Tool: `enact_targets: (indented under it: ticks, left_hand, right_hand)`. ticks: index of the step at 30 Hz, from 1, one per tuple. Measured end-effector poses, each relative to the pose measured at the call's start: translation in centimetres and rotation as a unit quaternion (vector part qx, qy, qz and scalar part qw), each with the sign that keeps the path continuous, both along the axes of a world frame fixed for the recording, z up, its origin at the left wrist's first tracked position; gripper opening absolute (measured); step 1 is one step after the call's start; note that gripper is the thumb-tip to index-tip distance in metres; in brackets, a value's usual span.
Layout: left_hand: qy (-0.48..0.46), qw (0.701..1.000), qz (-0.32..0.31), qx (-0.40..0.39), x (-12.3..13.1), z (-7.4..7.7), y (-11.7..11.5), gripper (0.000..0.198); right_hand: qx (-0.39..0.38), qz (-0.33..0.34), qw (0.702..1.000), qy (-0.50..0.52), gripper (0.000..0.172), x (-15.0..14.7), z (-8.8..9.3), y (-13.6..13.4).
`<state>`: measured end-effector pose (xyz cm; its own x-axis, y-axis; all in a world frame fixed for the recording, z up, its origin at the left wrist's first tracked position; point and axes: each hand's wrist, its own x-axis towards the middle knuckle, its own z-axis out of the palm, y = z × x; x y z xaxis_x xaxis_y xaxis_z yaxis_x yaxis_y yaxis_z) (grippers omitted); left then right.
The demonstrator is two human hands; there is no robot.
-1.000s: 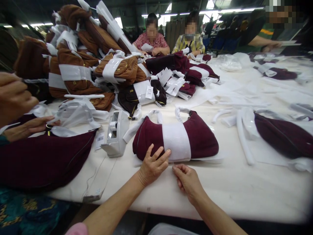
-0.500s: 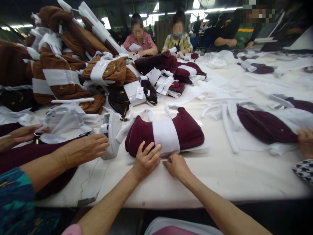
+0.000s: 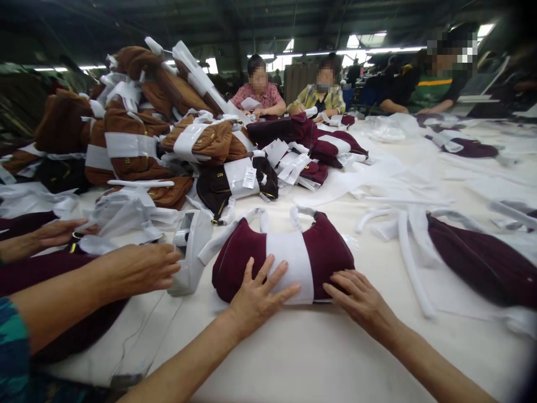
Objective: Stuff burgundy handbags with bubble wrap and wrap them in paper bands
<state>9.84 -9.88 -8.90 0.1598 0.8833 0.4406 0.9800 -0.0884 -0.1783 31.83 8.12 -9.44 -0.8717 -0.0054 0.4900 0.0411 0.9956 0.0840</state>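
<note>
A maroon handbag (image 3: 329, 246) lies in front of me on the white-covered table, with a white paper band (image 3: 289, 257) around its middle. Its handle (image 3: 257, 218) is covered in white wrapping. My left hand (image 3: 262, 288) rests on the bag's lower front with fingers spread, some of them across the band. At the bag's lower right edge, my right hand (image 3: 361, 296) touches the maroon cloth, fingers stretched out. Neither hand grips the bag. Just left of it stands a grey-white tape dispenser (image 3: 193, 252).
A co-worker's hands (image 3: 138, 268) are over another maroon bag at the left. Brown wrapped bags (image 3: 130, 145) are heaped at the back left, with a dark banded bag (image 3: 212, 184) in front. Another maroon bag (image 3: 482, 257) lies at right. People sit across the table.
My right hand has moved from the table below the band to the bag's right side, its fingers opening out. My left hand has spread further across the band. The camera view has shifted.
</note>
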Motion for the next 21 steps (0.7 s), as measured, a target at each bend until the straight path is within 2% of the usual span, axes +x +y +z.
enact_targets:
  ticks: [2,4,7,9,12,14,16,18,21]
  left_hand:
    - [0.002,1.000,0.001,0.025,0.1,-1.2,-0.1,0.054]
    - [0.004,0.999,0.003,0.033,0.2,-2.3,-0.3,0.053]
    - [0.003,0.999,0.010,0.051,0.3,-2.7,-0.6,0.053]
    - [-0.011,0.999,0.008,0.048,0.4,-1.6,-0.9,0.053]
    - [-0.050,0.999,0.000,-0.011,0.7,1.9,-0.8,0.054]
    - [-0.087,0.995,0.042,-0.018,1.3,4.2,0.1,0.054]
    - [-0.106,0.989,0.104,0.017,1.9,5.3,1.6,0.053]
    - [-0.080,0.989,0.121,0.042,2.3,4.8,3.2,0.056]
    - [-0.008,0.993,0.088,0.077,2.2,2.1,4.7,0.060]
  right_hand:
    - [0.006,0.042,0.999,-0.017,0.034,0.0,-1.2,1.5]
    - [0.018,0.056,0.998,-0.008,0.035,0.1,-2.2,2.2]
    - [0.033,0.070,0.997,-0.001,0.039,0.3,-2.3,2.3]
    - [0.029,0.086,0.996,-0.006,0.034,0.1,-1.0,2.1]
    - [-0.018,0.087,0.996,0.009,0.031,-1.5,2.4,1.5]
    - [-0.072,0.062,0.995,0.031,0.026,-3.7,4.5,1.5]
    - [-0.103,0.037,0.993,0.044,0.025,-6.7,5.8,2.4]
    - [-0.075,0.047,0.996,0.018,0.029,-9.9,6.3,4.5]
    - [0.033,0.116,0.989,-0.082,0.042,-14.2,6.4,8.7]
